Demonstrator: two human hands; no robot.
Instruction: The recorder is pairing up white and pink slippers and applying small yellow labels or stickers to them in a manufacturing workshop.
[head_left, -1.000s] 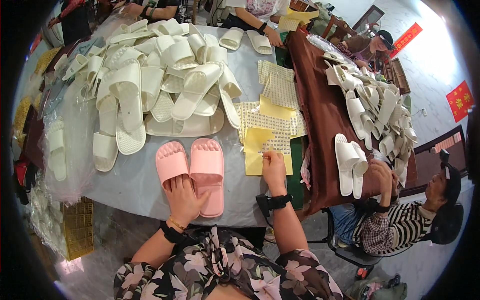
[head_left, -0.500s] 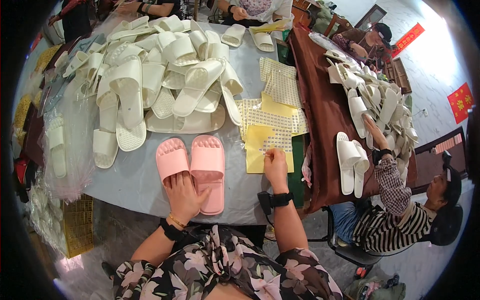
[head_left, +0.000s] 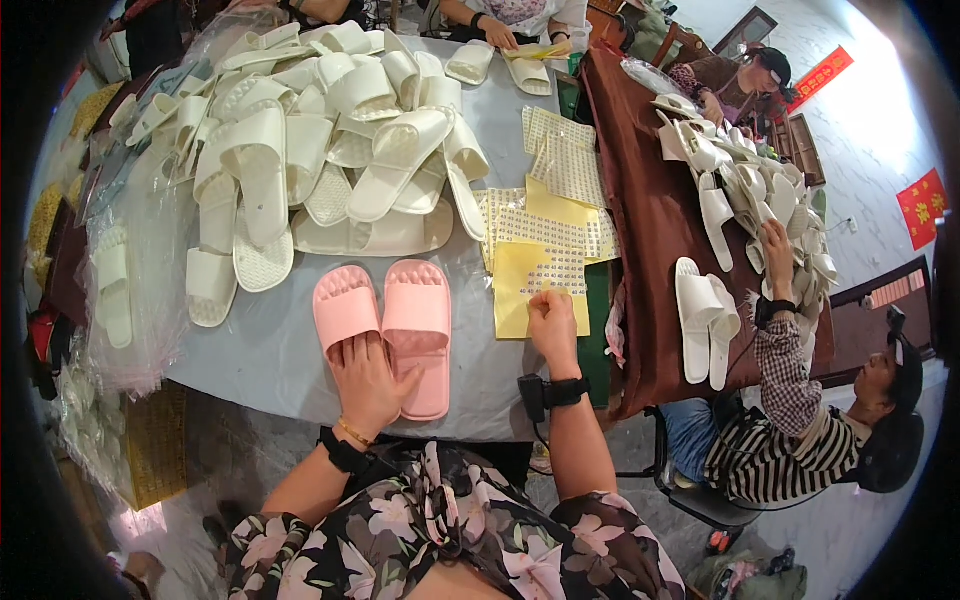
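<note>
Pressing my left hand (head_left: 368, 378) flat on the pink slippers (head_left: 385, 325); just beside them, my right hand (head_left: 549, 318) pinches the yellow sticker sheet (head_left: 530, 285).

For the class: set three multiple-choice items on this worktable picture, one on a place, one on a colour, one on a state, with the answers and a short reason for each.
1. Where does the left hand rest?
A. on the heels of the pink slippers
B. on the pile of white slippers
C. on the brown cloth

2. What colour is the sheet under the right hand?
A. blue
B. yellow
C. red

3. How do the pink slippers lie?
A. stacked
B. side by side, soles down
C. one upside down

Answers: 1 A, the palm covers their near ends. 2 B, the paper by the fingers is yellow. 3 B, both ribbed straps face up and the pair touches.
</note>
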